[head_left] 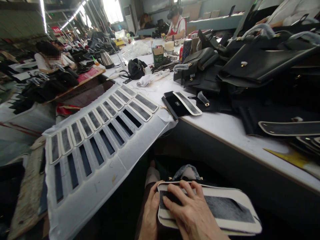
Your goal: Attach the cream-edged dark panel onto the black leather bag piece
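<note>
In front of me is a long cream panel (227,208) with rounded corners and a dark grey strip along its middle. A lifted edge shows on the strip near the right end. My left hand (150,213) is closed around the panel's left end, fingers along its edge. My right hand (191,208) lies on top with its fingers apart and bent, thumb and fingertips touching the strip and far edge. Just beyond the panel is a plastic-wrapped bag handle (187,170) with gold-coloured fittings. What lies under the panel is mostly hidden.
Left, a white-covered board (97,186) carries rows of similar cream-edged pieces (109,108) and dark slots. Right, a white table (212,130) bears a small black piece (173,106), another cream-edged strip (187,103) and piled black bags (260,66). Co-workers sit farther back.
</note>
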